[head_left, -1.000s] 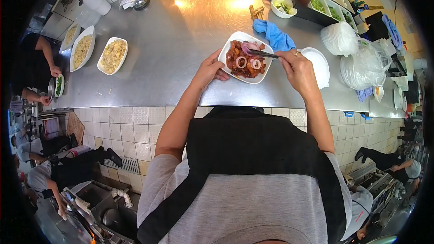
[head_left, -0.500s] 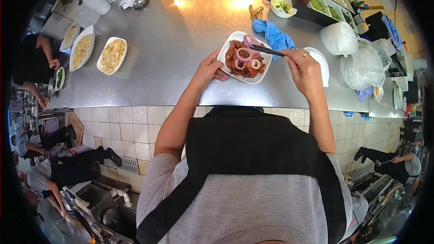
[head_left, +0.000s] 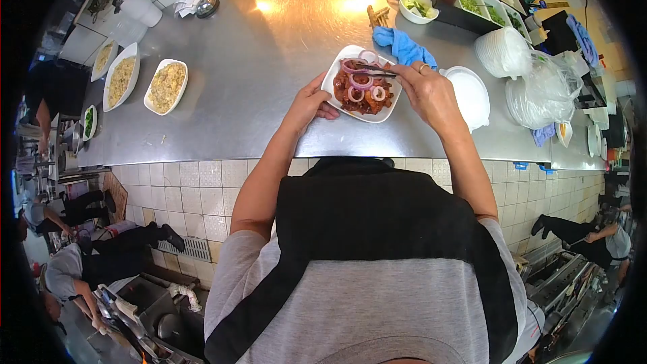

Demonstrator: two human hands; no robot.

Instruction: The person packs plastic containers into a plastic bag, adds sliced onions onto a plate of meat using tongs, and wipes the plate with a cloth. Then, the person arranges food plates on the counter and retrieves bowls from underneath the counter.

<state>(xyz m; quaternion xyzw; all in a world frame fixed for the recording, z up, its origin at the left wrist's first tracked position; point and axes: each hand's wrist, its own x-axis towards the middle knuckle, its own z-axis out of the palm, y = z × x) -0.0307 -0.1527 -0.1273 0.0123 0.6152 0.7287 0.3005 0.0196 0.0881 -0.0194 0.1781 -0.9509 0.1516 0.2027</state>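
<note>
My left hand point(head_left: 311, 103) grips the left side of a white square plate point(head_left: 368, 118), thumb at the rim. Glazed dark red-brown meat pieces point(head_left: 345, 89) fill the plate, topped by several purple onion rings point(head_left: 362, 83). Above the plate's right side, my right hand point(head_left: 430, 96) is closed around black tongs point(head_left: 379, 74). Their two arms are spread slightly, with the tips among the onion at the upper part of the food. Whether the tips pinch a ring, I cannot tell. A crumpled blue cloth point(head_left: 406, 46) lies just beyond the plate.
A white round container point(head_left: 468, 98) sits right of my right hand. Farther right are stacked white containers point(head_left: 502, 50) and a clear plastic bag point(head_left: 542, 98). Dishes of fried rice point(head_left: 167, 87) stand at left. A bowl of greens point(head_left: 418, 7) is behind. Other people work at both sides.
My right hand and the tongs have moved left over the plate. The onion ring held up at the tongs' tip now lies on the food. My left hand stays at the rim.
</note>
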